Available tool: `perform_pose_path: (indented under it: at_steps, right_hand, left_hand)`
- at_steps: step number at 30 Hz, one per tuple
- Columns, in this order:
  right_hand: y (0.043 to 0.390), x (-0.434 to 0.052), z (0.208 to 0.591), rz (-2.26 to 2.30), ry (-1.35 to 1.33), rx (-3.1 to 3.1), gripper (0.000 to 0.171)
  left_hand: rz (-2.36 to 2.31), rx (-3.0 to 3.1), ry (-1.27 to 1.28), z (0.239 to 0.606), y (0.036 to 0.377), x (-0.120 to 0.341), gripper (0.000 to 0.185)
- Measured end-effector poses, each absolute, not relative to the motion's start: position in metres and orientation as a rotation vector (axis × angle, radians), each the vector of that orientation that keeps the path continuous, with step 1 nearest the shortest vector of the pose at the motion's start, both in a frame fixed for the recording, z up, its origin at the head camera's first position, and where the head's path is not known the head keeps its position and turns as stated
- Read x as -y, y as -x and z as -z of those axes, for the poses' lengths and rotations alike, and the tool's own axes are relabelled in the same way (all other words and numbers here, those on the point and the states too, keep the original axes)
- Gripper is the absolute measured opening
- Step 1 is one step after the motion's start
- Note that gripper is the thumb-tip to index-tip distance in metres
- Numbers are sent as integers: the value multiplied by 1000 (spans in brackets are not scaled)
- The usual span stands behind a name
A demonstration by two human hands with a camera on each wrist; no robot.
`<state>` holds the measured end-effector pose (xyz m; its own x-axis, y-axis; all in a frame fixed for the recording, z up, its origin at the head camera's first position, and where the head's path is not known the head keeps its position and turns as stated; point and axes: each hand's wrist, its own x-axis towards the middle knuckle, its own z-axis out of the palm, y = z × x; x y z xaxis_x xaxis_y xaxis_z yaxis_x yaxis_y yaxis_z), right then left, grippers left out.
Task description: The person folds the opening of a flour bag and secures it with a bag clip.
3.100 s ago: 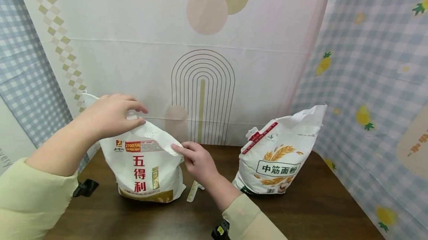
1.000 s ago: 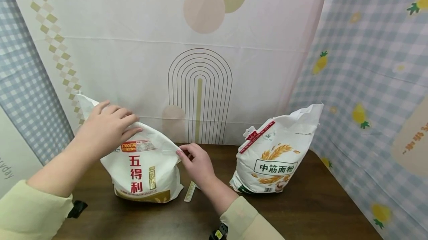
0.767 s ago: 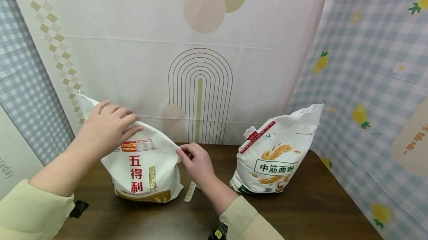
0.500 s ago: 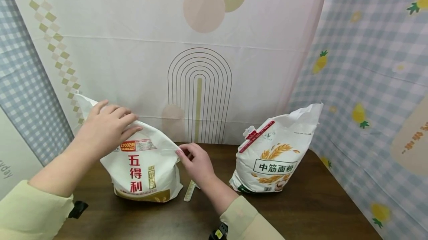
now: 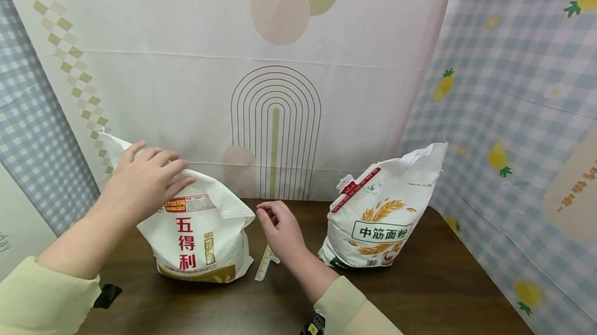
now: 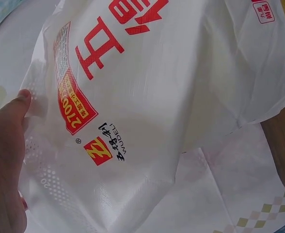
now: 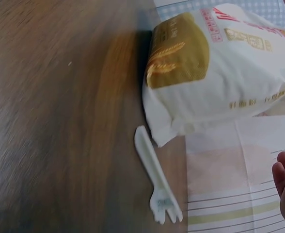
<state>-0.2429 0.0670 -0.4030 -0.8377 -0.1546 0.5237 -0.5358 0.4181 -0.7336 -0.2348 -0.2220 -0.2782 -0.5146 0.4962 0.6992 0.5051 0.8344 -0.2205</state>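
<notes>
A white flour bag (image 5: 219, 200) with red lettering stands on the left of the table, its top edge folded over at the right corner. My left hand (image 5: 140, 184) grips that top edge; in the left wrist view the thumb lies on the bag's front and the other fingers are mostly hidden behind it. Just right of the folded corner is my right hand (image 5: 285, 231), apart from the bag, fingers loosely bent and holding nothing. Below it, beside the bag's base, a pale bag clip (image 5: 263, 268) lies on the table; the right wrist view shows the clip (image 7: 154, 167) whole.
On the right stands a second white flour bag (image 5: 392, 210), with a red bag clip (image 5: 356, 190) across its upper left corner. Both bags rest on a dark wooden table (image 5: 443, 293). A patterned curtain (image 5: 196, 101) hangs close behind, and a checked curtain (image 5: 522, 133) at the right.
My right hand has let go of the bag's right corner and moved slightly right. Earlier the top edge was folded down; my left hand then came to grip it. The view has shifted slightly.
</notes>
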Motion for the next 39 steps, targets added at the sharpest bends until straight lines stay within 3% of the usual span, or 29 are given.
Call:
perform_pose_path:
  at_steps: [4, 9, 16, 22, 39]
  right_hand:
    - [244, -75, 410, -1322, -527, 2381, 19]
    - [246, -83, 421, -1184, -443, 2533, 16]
    - [246, -88, 439, -927, -353, 2777, 27]
    - [245, -95, 450, -766, -222, 2929, 39]
    - [246, -103, 462, -697, -127, 3081, 36]
  left_hand:
    - [28, 2183, 730, 280, 235, 223, 36]
    - [33, 2192, 714, 281, 235, 224, 30]
    - [40, 2175, 710, 282, 232, 228, 45]
    - [36, 2171, 715, 283, 232, 225, 29]
    - [43, 2154, 713, 285, 232, 224, 31]
